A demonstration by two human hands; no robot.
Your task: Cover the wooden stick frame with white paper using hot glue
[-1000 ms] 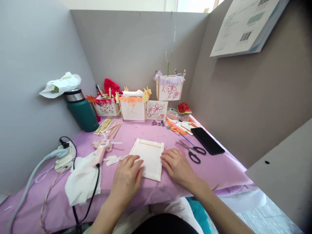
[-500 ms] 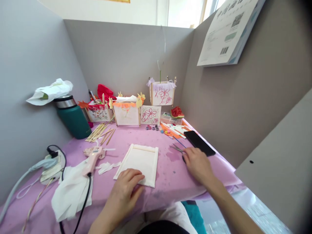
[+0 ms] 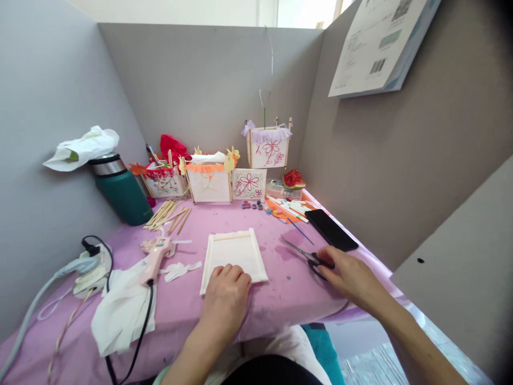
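My left hand is closed over the near edge of a white rectangular panel, its fingertips on the surface and its thumb hidden. A thin wooden stick runs along the panel's far edge, and white strips border its sides. To the right, my right hand pinches the black handles of the scissors. Their blades point toward the far left, slightly apart, low over the table. A thin blue stick lies just beyond the scissors, and a black phone rests behind my right hand.
Left of the panel are a pink glue gun, torn white paper strips and wooden sticks. A green bottle and a power strip stand farther left. Decorated paper lanterns line the back, beside white markers.
The panel has turned clockwise under my left hand, which has moved right. My right hand has drawn the scissors toward the right and nearer to me, away from the blue stick.
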